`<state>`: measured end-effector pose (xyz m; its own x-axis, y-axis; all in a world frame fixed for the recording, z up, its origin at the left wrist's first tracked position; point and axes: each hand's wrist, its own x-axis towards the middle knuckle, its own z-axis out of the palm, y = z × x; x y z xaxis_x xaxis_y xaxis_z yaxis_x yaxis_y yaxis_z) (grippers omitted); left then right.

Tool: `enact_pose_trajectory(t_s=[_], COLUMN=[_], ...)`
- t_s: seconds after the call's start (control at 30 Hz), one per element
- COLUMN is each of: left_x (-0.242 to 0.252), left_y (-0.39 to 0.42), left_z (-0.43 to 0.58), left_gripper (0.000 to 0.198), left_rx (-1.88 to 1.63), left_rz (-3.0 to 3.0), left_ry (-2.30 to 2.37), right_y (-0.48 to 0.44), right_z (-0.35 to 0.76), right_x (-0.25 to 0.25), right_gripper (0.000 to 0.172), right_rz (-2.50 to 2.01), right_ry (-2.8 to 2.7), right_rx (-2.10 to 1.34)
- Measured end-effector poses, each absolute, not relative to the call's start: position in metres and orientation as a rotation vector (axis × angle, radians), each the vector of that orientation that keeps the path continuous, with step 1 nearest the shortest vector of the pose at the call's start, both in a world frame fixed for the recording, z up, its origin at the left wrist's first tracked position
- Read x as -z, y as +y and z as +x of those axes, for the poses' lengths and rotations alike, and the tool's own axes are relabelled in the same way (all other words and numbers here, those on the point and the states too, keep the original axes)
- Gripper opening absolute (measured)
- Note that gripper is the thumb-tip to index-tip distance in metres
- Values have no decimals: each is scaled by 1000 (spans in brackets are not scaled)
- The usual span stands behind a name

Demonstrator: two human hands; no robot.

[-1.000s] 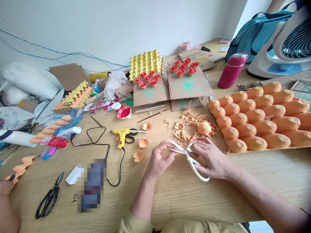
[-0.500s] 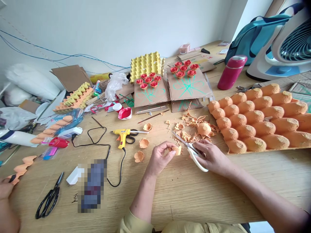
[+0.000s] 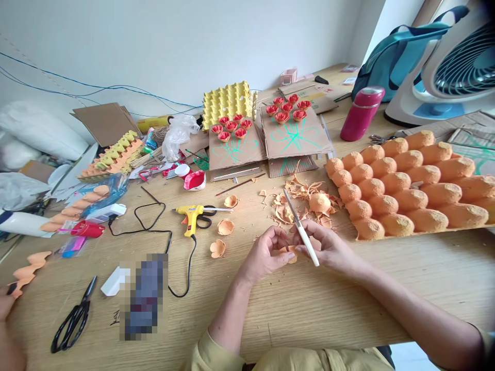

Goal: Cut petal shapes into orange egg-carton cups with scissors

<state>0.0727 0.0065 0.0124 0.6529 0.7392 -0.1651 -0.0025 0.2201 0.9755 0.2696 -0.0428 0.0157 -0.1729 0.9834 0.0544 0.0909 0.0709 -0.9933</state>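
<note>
Between its fingertips my left hand point(image 3: 266, 255) pinches a small orange carton cup point(image 3: 290, 253). Close beside it, my right hand point(image 3: 323, 245) grips the white-handled scissors point(image 3: 306, 242), whose blades point up and away from me. Cut orange scraps point(image 3: 288, 206) lie just beyond both hands. To the left, three petal-edged orange cups point(image 3: 225, 227) stand in a rough column beside a yellow glue gun point(image 3: 191, 216). A large orange egg tray point(image 3: 410, 198) lies to the right of my hands.
Black scissors point(image 3: 73, 319) lie at the front left, near another person's arm point(image 3: 10, 330). Red flowers point(image 3: 282, 117) sit on cardboard point(image 3: 292, 139) at the back. A pink bottle point(image 3: 361, 113) and fan point(image 3: 433, 98) stand back right.
The scissors have turned edge-on in my right hand, which has moved left against my left hand and the cup. The whole view has shifted slightly.
</note>
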Motion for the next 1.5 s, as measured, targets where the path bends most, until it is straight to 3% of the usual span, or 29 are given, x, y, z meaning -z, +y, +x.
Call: enact_pose_trajectory(t_s=[0.23, 0.73, 1.5], left_x=[-8, -7, -22], left_y=[0, 0, 6], left_z=[82, 89, 80], left_gripper=[61, 48, 54], left_rx=[-654, -782, -1046], left_rz=[1229, 871, 726], left_ry=[643, 584, 683], right_y=[-40, -43, -43], right_z=[267, 262, 276], right_x=[-3, -1, -8], right_gripper=[36, 32, 21], right_rz=[-1051, -1090, -1347], right_ry=[-1209, -1202, -1868], right_rx=[-1339, -1217, -902])
